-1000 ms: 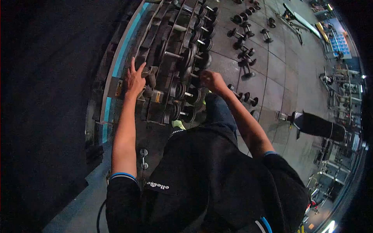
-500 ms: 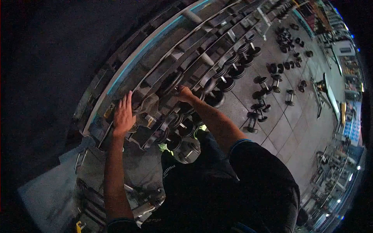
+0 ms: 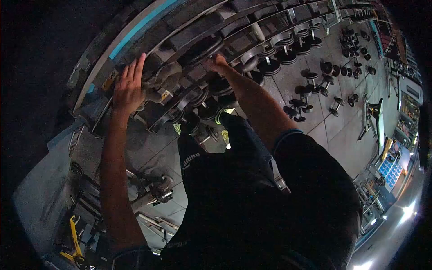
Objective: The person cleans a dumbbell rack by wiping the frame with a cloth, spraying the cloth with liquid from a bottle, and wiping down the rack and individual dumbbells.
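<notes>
My left hand (image 3: 129, 92) is open, its fingers stretched over the left end of the dumbbell rack (image 3: 198, 20). Just right of it, a dark rounded dumbbell head (image 3: 167, 74) rests on the rack. My right hand (image 3: 218, 63) is closed at a dumbbell whose big black plate (image 3: 201, 49) lies tilted on the rack tier. The fingers curl out of sight behind the hand, and the handle is mostly hidden. Below the right forearm, more dumbbells (image 3: 268, 65) line the lower tier.
Several loose dumbbells (image 3: 310, 81) lie scattered on the tiled floor (image 3: 324, 121) to the right. A bench (image 3: 375, 119) stands beyond them. Gym equipment (image 3: 155, 191) with a yellow-framed piece (image 3: 74, 238) is at lower left. Dumbbells (image 3: 209, 133) lie by my feet.
The view has tilted, so the rack and both hands sit higher in the picture. My right hand stays at the same dumbbell; my left hand remains open at the rack's left end.
</notes>
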Action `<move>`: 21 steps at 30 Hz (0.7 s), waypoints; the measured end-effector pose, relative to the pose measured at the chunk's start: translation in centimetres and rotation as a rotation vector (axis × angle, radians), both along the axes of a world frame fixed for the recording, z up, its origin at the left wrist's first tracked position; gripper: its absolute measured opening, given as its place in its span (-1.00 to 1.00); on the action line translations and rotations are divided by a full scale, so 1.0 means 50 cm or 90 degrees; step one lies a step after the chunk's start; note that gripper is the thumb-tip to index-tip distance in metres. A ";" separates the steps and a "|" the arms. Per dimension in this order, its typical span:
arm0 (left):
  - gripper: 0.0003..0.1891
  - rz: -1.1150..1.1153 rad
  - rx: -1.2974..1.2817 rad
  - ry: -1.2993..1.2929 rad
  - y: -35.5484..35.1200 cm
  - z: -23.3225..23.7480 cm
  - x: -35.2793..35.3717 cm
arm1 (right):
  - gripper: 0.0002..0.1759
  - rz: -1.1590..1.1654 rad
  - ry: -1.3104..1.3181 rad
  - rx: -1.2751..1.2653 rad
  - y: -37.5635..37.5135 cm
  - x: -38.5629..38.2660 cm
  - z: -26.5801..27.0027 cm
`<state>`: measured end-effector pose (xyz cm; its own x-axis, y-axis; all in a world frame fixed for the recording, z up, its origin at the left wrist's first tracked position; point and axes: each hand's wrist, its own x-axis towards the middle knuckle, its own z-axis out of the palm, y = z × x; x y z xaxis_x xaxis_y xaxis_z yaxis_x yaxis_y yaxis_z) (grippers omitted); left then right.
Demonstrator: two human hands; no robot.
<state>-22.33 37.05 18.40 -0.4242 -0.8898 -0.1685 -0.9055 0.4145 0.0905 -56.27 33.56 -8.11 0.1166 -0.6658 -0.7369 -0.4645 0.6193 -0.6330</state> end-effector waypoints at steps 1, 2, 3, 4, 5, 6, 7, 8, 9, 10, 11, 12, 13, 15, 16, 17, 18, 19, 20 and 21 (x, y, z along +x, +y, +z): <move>-0.06 -0.006 -0.002 0.003 -0.001 0.008 -0.008 | -0.48 0.011 0.019 0.010 -0.005 0.002 0.011; 0.05 0.014 -0.012 0.040 0.005 0.012 -0.015 | -0.43 0.004 0.050 -0.056 0.002 0.003 -0.026; 0.08 -0.009 -0.043 0.027 0.008 0.008 -0.015 | -0.41 0.015 0.036 -0.031 0.001 0.000 -0.036; 0.11 -0.029 -0.072 0.010 0.012 0.000 -0.008 | -0.39 0.028 0.020 -0.004 0.002 -0.001 -0.037; 0.15 -0.045 -0.105 -0.009 0.009 0.000 -0.002 | -0.37 0.014 0.000 -0.028 -0.006 -0.001 -0.067; 0.16 -0.028 -0.046 -0.001 0.006 0.011 -0.006 | -0.35 0.002 -0.020 -0.053 -0.015 -0.001 -0.094; 0.17 -0.041 -0.078 0.006 0.003 0.005 0.002 | -0.33 -0.050 -0.041 -0.114 0.019 -0.013 -0.172; 0.18 -0.060 -0.103 0.016 0.007 -0.010 0.012 | -0.33 -0.077 -0.037 -0.158 0.055 -0.031 -0.193; 0.19 -0.083 -0.131 0.028 0.001 -0.003 0.005 | -0.32 -0.101 -0.032 -0.204 0.089 -0.045 -0.193; 0.17 -0.059 -0.064 0.077 0.003 0.011 0.000 | -0.32 -0.103 -0.036 -0.230 0.118 -0.069 -0.187; 0.16 -0.047 -0.033 0.065 0.007 0.024 -0.007 | -0.31 -0.100 -0.043 -0.241 0.162 -0.092 -0.148; 0.15 -0.041 -0.006 0.053 0.005 0.034 -0.011 | -0.31 -0.096 -0.047 -0.245 0.206 -0.123 -0.118; 0.14 -0.035 0.019 0.039 0.000 0.043 -0.016 | -0.31 -0.100 -0.045 -0.246 0.253 -0.157 -0.098; 0.13 -0.025 0.009 0.018 0.004 0.032 -0.019 | -0.31 -0.124 -0.035 -0.246 0.362 -0.229 -0.093; 0.13 -0.039 -0.004 0.032 0.007 0.034 -0.015 | -0.31 -0.144 -0.023 -0.246 0.418 -0.262 -0.098; 0.11 -0.012 0.012 0.027 0.023 0.038 0.001 | -0.30 -0.167 -0.009 -0.240 0.485 -0.298 -0.109; 0.09 -0.001 0.020 0.023 0.000 0.024 -0.022 | -0.30 -0.201 0.008 -0.237 0.551 -0.346 -0.127; 0.04 -0.005 0.007 0.020 0.001 0.011 -0.020 | -0.30 -0.226 0.028 -0.223 0.620 -0.380 -0.144; 0.02 -0.015 -0.001 0.089 -0.002 -0.011 -0.004 | -0.30 -0.253 0.049 -0.211 0.682 -0.418 -0.167; 0.01 0.003 0.013 0.063 0.002 0.002 -0.019 | -0.30 -0.279 0.070 -0.196 0.749 -0.453 -0.192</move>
<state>-23.29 37.16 18.49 -0.4351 -0.8888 -0.1439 -0.8938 0.4071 0.1879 -78.92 71.01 -17.73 -0.2869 -0.8220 -0.4920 -0.2785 0.5630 -0.7781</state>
